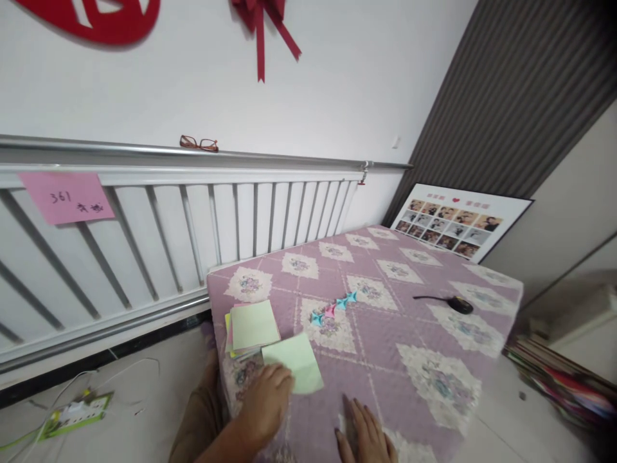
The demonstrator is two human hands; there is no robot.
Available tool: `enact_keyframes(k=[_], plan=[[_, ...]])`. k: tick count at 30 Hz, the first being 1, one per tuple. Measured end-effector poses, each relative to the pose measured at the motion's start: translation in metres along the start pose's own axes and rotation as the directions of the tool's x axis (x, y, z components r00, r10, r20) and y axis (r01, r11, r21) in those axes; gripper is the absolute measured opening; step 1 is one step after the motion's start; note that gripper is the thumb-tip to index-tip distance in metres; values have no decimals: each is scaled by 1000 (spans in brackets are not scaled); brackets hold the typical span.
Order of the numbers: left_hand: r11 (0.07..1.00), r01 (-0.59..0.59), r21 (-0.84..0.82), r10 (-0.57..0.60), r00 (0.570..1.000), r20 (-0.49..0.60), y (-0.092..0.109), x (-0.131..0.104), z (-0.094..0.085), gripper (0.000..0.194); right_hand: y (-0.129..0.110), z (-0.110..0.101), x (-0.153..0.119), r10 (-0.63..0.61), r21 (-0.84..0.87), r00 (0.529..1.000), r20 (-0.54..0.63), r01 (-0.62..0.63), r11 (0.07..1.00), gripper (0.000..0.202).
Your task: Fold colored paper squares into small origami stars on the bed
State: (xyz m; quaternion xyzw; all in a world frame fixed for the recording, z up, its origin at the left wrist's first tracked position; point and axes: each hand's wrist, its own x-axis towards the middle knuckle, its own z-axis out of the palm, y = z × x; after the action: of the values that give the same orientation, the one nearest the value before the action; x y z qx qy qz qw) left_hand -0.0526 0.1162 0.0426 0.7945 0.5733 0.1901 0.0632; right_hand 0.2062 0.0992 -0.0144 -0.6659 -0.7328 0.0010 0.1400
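Observation:
My left hand (267, 397) is at the near left edge of a light green paper sheet (297, 363), with its fingers bent and pressed together on it. The sheet lies on the flowered purple tablecloth (371, 344), its far left corner close to a stack of coloured square paper (254, 326). To the right, my right hand (364, 434) rests near the front of the table, fingers stretched out and nothing visible in them. Beyond the sheet stands a short row of small folded paper pieces, blue (341, 303) and pink (330, 311).
A black object with a cord (460, 305) lies on the table's right side. Behind it leans a photo board (463, 222). A white radiator (284, 209) runs along the wall, with glasses (198, 143) on the pipe. On the left floor is a power strip (77, 413) with cables.

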Motion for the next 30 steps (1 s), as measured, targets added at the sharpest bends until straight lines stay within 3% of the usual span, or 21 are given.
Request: enact_keyframes(k=[5, 8, 13, 17, 20, 22, 26, 30], plan=[[996, -13, -88, 25, 990, 137, 42, -35, 37, 28, 6, 1, -7, -113, 103, 993, -24, 115, 988, 60], [995, -7, -96, 23, 985, 169, 52, -44, 44, 30, 3, -4, -10, -194, 166, 981, -4, 192, 967, 63], [992, -15, -124, 43, 972, 229, 59, -51, 44, 31, 1, -12, -9, -256, 260, 964, 66, 231, 938, 48], [976, 35, -217, 26, 963, 270, 55, -57, 30, 40, -1, -18, -9, -264, 304, 961, 77, 230, 925, 32], [955, 187, -232, -121, 955, 270, 43, -59, 22, 55, -3, -21, -9, -253, 320, 965, 65, 220, 922, 22], [931, 274, -242, -210, 943, 259, 34, -59, 21, 53, -3, -21, -9, -241, 328, 969, 55, 211, 921, 17], [880, 391, -269, -330, 912, 244, 24, -52, 29, 44, -3, -22, -8, -204, 347, 979, 25, 183, 920, 22], [846, 484, -223, -426, 866, 263, 26, -42, 32, 48, -8, -22, -2, -130, 355, 991, 13, 117, 928, 27]])
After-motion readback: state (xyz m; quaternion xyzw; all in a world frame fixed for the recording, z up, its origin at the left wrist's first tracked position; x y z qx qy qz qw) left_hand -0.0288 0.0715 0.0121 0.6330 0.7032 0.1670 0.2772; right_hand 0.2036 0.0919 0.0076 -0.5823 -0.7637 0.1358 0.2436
